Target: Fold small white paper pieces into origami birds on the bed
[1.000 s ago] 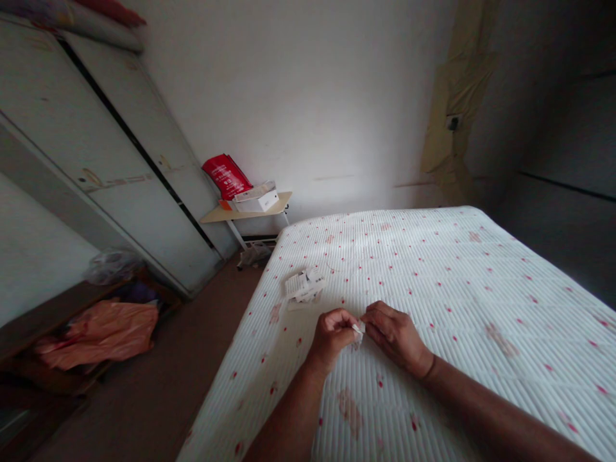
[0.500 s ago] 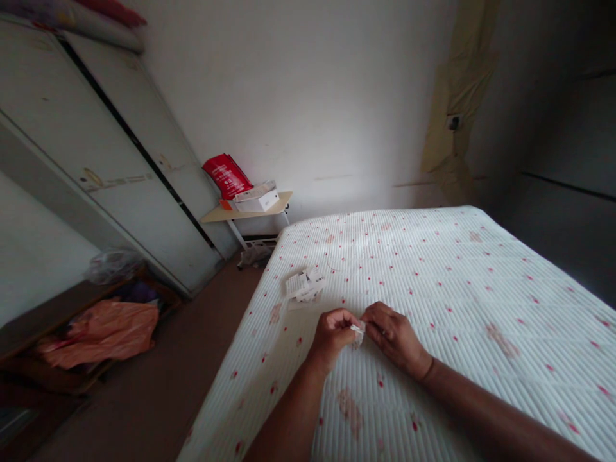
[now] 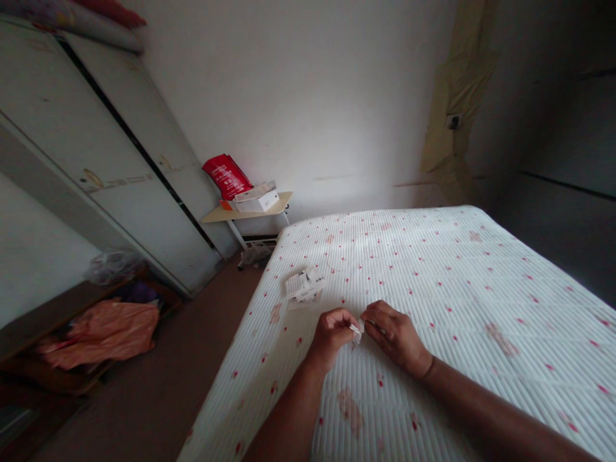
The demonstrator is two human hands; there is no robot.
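Note:
My left hand [image 3: 332, 335] and my right hand [image 3: 392, 333] meet over the near part of a white mattress [image 3: 433, 282] dotted with red. Both hands are closed, pinching one small white scrap of paper [image 3: 357, 332] between their fingertips. A little heap of similar white paper scraps [image 3: 303, 286] lies on the mattress just beyond and to the left of my left hand.
A tall grey wardrobe [image 3: 96, 160] lines the left wall. A small side table [image 3: 248, 213] by the far wall carries a red bag [image 3: 226, 175] and a white box [image 3: 257, 202]. Orange cloth [image 3: 103, 327] lies on a low shelf at left. Brown floor runs beside the bed.
Both hands stay pinched on the scrap and have only shifted slightly; the heap of scraps has not moved.

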